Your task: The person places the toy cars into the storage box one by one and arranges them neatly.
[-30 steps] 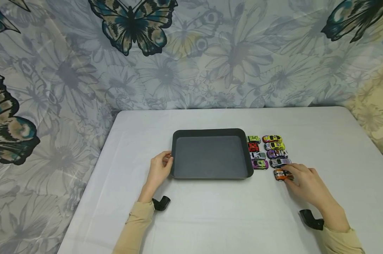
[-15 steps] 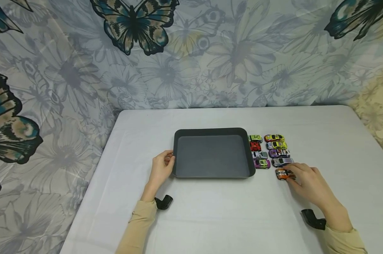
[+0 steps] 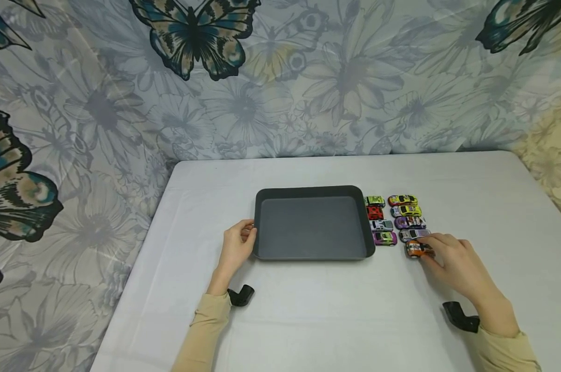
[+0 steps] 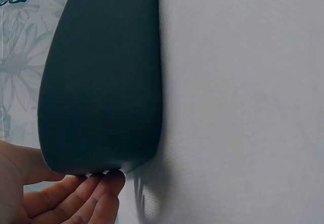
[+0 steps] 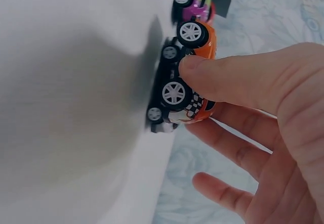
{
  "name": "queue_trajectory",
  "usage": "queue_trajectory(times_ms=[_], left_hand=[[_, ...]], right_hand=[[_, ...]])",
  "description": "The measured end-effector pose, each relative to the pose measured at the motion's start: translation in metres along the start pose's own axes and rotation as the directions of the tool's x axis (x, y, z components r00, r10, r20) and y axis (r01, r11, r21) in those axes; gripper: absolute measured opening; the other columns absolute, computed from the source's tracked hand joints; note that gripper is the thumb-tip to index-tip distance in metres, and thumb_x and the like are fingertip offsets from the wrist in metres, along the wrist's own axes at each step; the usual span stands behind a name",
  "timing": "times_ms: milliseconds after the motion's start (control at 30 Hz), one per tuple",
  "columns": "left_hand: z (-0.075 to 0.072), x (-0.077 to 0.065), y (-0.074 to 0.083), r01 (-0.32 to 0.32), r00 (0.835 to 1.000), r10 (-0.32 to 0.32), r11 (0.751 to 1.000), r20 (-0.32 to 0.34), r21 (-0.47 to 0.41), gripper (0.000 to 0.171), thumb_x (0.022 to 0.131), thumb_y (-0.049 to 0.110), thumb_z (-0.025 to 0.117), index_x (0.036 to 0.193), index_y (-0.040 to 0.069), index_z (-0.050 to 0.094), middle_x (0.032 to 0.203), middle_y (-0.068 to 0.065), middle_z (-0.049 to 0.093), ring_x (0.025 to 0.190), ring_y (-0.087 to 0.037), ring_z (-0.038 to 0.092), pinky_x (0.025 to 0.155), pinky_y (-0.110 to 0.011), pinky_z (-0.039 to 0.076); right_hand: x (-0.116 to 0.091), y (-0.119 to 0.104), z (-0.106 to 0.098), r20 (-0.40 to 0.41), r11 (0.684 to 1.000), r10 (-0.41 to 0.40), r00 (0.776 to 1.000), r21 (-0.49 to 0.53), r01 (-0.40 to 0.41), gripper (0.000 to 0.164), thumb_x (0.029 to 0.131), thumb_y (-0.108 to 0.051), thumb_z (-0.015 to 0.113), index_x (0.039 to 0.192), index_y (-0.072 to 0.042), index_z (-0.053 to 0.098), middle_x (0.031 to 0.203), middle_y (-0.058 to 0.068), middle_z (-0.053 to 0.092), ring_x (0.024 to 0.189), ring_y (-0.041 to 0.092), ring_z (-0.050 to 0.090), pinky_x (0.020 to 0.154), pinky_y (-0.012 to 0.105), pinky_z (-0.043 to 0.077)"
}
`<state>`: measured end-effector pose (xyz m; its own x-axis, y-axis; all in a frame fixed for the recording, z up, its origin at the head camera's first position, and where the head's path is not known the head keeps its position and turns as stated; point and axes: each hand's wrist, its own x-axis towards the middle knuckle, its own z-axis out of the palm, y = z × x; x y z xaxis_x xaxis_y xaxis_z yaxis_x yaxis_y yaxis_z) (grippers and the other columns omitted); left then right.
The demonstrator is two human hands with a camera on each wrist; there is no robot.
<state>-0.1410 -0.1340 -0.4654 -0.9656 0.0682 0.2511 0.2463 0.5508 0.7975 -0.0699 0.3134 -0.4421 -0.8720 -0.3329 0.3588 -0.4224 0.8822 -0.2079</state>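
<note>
One car, the orange car [image 3: 414, 249], is in hand at the near end of the outer row, just in front of the silver car [image 3: 409, 235]. The right hand [image 3: 459, 266] pinches it, with the thumb on its near side; whether its wheels bear on the table [image 3: 354, 310] cannot be determined.

Eight other cars stand in two rows of four to the right of the tray [image 3: 315, 225]. In the inner row, the purple car [image 3: 384, 238] is nearest the person; the tray rim partly covers the left ends of the cars behind it.

The left hand [image 3: 236, 248] grips the left end of the tray, with its fingertips against the end wall. The thumb tip is hidden in the left wrist view.

Progress, judged from this layout: eight cars are placed and unattended; the orange car remains unreleased, so its placement is incomplete. All nine visible cars are outside the tray.

A patterned backdrop [image 3: 336, 103] with butterflies stands behind the table.
</note>
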Motion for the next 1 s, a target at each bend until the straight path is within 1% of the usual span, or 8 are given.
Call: queue_trajectory(times_ms=[300,567,800,1000], left_hand=[[-0.001,0.000,0.001,0.005,1.000,-0.005,1.000,0.007,-0.004,0.022,0.088,-0.001,0.058,0.106,-0.011,0.062,0.087,-0.017,0.064,0.073,-0.023,0.064,0.064,-0.031,0.055],[-0.001,0.001,0.001,0.013,1.000,-0.013,1.000,0.014,-0.001,0.022,0.088,-0.001,0.058,0.107,-0.011,0.062,0.088,-0.018,0.064,0.074,-0.024,0.064,0.065,-0.031,0.055],[-0.001,0.001,0.002,0.021,1.000,-0.021,1.000,0.014,0.002,0.022,0.088,0.000,0.058,0.107,-0.009,0.063,0.088,-0.017,0.064,0.074,-0.023,0.064,0.065,-0.031,0.055],[-0.001,0.000,0.003,0.023,1.000,-0.023,1.000,0.010,-0.005,0.021,0.087,-0.001,0.059,0.106,-0.009,0.063,0.087,-0.017,0.065,0.074,-0.024,0.064,0.065,-0.032,0.055]], right_hand=[[0.012,-0.006,-0.007,-0.050,1.000,-0.021,0.999,0.010,0.022,0.043,0.061,0.002,0.075,0.102,0.002,0.063,0.096,0.019,0.062,0.086,0.038,0.057,0.066,0.055,0.040],[0.026,-0.008,-0.014,-0.086,0.998,-0.058,0.995,-0.008,0.057,0.042,0.061,0.002,0.075,0.101,0.002,0.063,0.095,0.018,0.063,0.085,0.037,0.058,0.064,0.055,0.041],[0.041,-0.014,-0.018,-0.085,0.998,-0.063,0.994,-0.024,0.061,0.042,0.063,-0.001,0.078,0.102,0.001,0.064,0.097,0.017,0.063,0.088,0.037,0.058,0.068,0.053,0.041],[0.049,-0.018,-0.016,-0.081,0.997,-0.077,0.994,-0.004,0.077,0.043,0.064,0.000,0.078,0.104,0.001,0.063,0.097,0.019,0.061,0.089,0.038,0.057,0.070,0.054,0.041]])
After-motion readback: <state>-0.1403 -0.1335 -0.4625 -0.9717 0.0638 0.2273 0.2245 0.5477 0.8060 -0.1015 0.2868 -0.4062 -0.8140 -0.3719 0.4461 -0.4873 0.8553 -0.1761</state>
